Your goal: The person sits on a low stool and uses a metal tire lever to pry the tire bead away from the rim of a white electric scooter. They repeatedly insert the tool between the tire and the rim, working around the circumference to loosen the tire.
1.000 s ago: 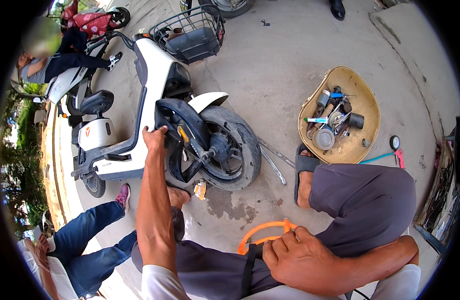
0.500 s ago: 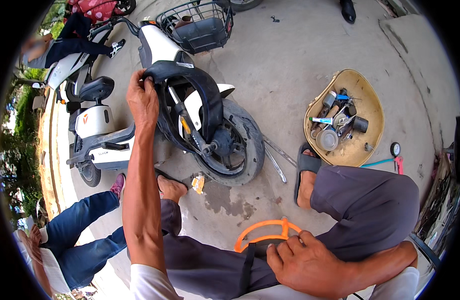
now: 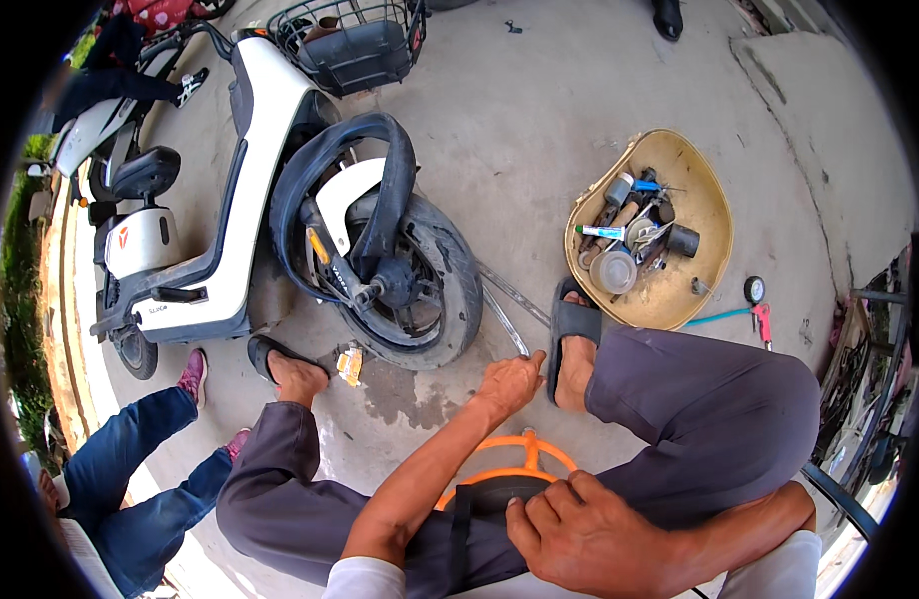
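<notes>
My left hand (image 3: 509,387) is down at the near end of a metal tire lever (image 3: 503,321), its fingers closed at the tip; the lever lies on the ground beside a second one (image 3: 519,297). A black inner tube (image 3: 392,150) hangs in a loop around the front fork and white fender of a scooter (image 3: 270,100). Its front wheel (image 3: 464,270) stands just ahead of my feet. My right hand (image 3: 589,534) rests in my lap, fingers loosely bent and thumb apart, with nothing visible in it.
To the right, a tan basin (image 3: 714,215) holds tools, a glue tube and small cans. Beyond it lies a pressure gauge (image 3: 754,290) with a pink handle. An orange-framed stool (image 3: 529,449) is between my legs. A person in jeans (image 3: 130,449) is at left.
My left hand has let go of the inner tube and come down to the tire lever's end. The tube now hangs by itself. My view has shifted slightly to the right.
</notes>
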